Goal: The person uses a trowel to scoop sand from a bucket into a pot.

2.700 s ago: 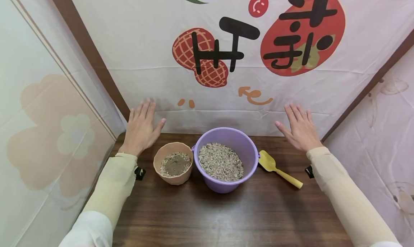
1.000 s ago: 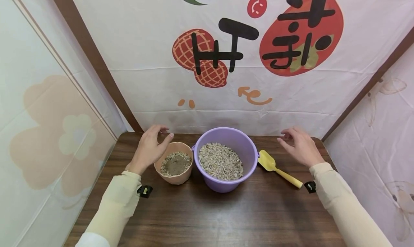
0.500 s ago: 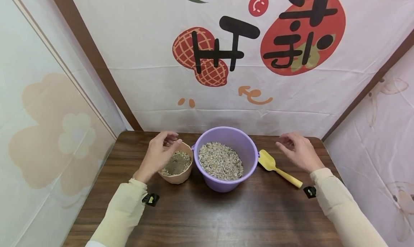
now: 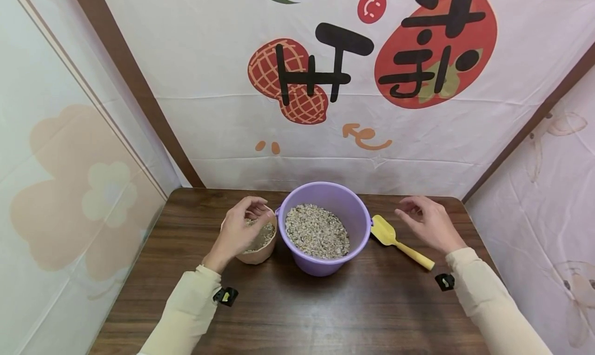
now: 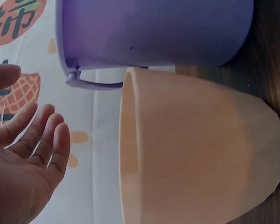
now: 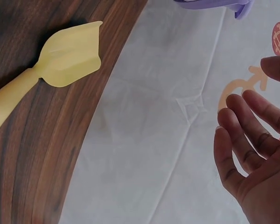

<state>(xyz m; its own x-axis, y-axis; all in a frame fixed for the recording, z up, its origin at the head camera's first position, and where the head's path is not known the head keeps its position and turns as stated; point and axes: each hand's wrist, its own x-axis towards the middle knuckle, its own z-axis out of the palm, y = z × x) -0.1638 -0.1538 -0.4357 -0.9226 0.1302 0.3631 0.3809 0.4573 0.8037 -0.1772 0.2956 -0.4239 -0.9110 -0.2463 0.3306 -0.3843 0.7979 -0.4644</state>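
Observation:
My left hand (image 4: 240, 230) hovers over the peach-coloured flower pot (image 4: 258, 255), its fingers loosely bent and holding nothing. In the left wrist view a gap shows between those fingers (image 5: 42, 135) and the rim of the pot (image 5: 196, 144). The pot has grit in it, partly covered by the hand. Beside it stands a purple bucket (image 4: 312, 266) partly filled with pale, coarse grit (image 4: 318, 231). A yellow hand shovel (image 4: 400, 242) lies on the table to the right of the bucket. Above and beyond that shovel my right hand (image 4: 429, 221) hangs relaxed with nothing in it.
The dark wooden table (image 4: 321, 319) ends at a white printed cloth wall (image 4: 209, 127) behind the bucket. More cloth panels rise at the left (image 4: 56, 215) and right (image 4: 548, 200). The bucket's handle (image 5: 95, 85) hangs down close to the pot.
Both hands have come down from the back cloth, their fingers going from spread to loosely bent. The left has moved right, over the pot; the right has stayed near the shovel. The containers stand unmoved.

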